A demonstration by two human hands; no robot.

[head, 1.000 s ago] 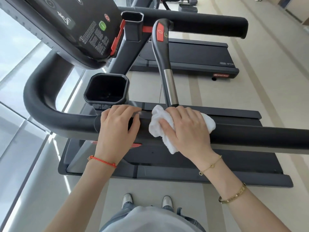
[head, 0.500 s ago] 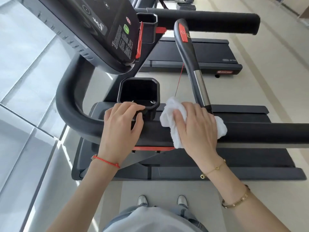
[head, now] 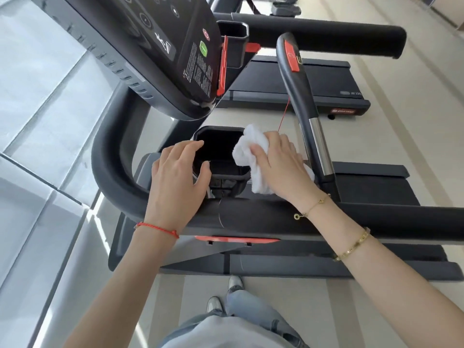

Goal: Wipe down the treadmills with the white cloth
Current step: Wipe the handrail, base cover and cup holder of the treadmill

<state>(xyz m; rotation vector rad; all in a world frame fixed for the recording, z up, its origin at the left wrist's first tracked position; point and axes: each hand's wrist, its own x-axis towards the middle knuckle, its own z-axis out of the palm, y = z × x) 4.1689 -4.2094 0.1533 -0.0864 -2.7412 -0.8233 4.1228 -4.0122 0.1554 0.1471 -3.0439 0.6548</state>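
Note:
A black treadmill stands in front of me, its padded handrail [head: 276,217] running across the middle of the view. My right hand [head: 281,164] grips a bunched white cloth [head: 247,151] and presses it against the right rim of the black cup holder [head: 218,151]. My left hand [head: 178,174] rests on the cup holder's left side, fingers relaxed and thumb over the near rim. The console [head: 155,46] tilts overhead at the upper left. An inner grip bar [head: 298,96] with a red button and a chrome section rises just right of the cloth.
A thin red safety cord [head: 285,114] hangs beside the grip bar. A second treadmill [head: 301,81] stands beyond, with its own handrail [head: 326,37]. A window wall runs along the left. My feet [head: 226,292] are on the beige floor beside the deck.
My right hand has carried the cloth off the handrail and up to the cup holder's right rim. My left hand has shifted from the rail onto the cup holder. The view has moved closer.

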